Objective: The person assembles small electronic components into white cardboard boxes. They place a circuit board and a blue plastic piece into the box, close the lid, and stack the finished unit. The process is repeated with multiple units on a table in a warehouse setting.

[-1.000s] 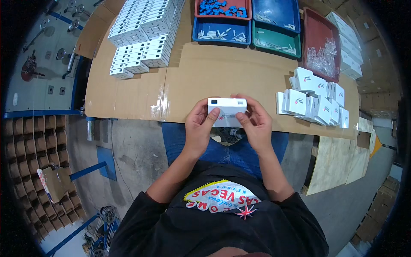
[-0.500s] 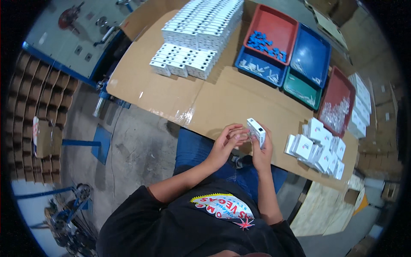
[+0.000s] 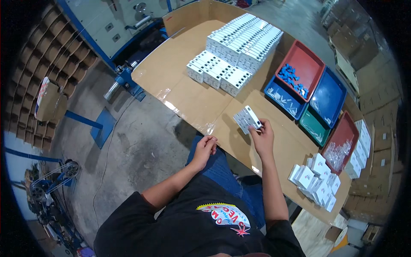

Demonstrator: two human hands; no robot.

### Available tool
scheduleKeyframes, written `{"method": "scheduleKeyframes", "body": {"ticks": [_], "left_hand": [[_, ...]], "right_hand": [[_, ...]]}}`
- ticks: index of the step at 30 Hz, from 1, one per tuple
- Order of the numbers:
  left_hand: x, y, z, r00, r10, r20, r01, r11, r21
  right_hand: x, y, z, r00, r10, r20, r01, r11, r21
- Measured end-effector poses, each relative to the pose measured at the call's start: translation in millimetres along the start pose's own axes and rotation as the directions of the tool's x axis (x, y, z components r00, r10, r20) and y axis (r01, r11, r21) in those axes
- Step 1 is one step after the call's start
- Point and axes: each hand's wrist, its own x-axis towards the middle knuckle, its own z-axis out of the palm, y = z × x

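Observation:
My right hand (image 3: 263,139) pinches a small flat white box (image 3: 245,121) by its near right edge. The box is held tilted over the cardboard tabletop, its printed face and narrow side with a dark square showing. My left hand (image 3: 206,150) is apart from it, at the table's near edge above my lap. Its fingers are curled in, and I see nothing in them. Beyond the held box stand rows of similar white boxes (image 3: 219,73), packed side by side on their edges. Behind those is a taller block of the same boxes (image 3: 246,40).
To the right sit a red tray (image 3: 306,58) of blue pieces, blue trays (image 3: 338,92), a green tray (image 3: 311,124) and a dark red tray (image 3: 346,130) holding clear plastic pieces. Near right lies a heap of white boxes (image 3: 317,182). A metal machine (image 3: 115,32) stands beyond the table's left.
My right hand has carried the white box away from my body, toward the rows. My left hand has parted from it and drawn back left. The view has shifted too.

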Motion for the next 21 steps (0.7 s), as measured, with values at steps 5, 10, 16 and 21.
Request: {"method": "scheduleKeyframes", "body": {"ticks": [5,10,16,21], "left_hand": [[3,-4,-3,1.000,0.020,-0.006,-0.020,0.997,-0.075],[5,-5,-7,1.000,-0.003,-0.021,-0.001,0.980,-0.197],[2,-11,-21,1.000,0.018,-0.020,-0.023,0.975,-0.223],[2,-11,-29,0.999,0.016,-0.049,-0.027,0.973,-0.228]], "right_hand": [[55,-45,84,0.983,-0.126,0.133,0.128,0.992,-0.013],[105,-49,169,0.870,-0.419,0.260,0.482,0.831,-0.277],[143,-33,230,0.801,-0.544,0.252,0.599,0.709,-0.373],[152,-24,246,0.761,-0.595,0.258,0.627,0.573,-0.528]]}}
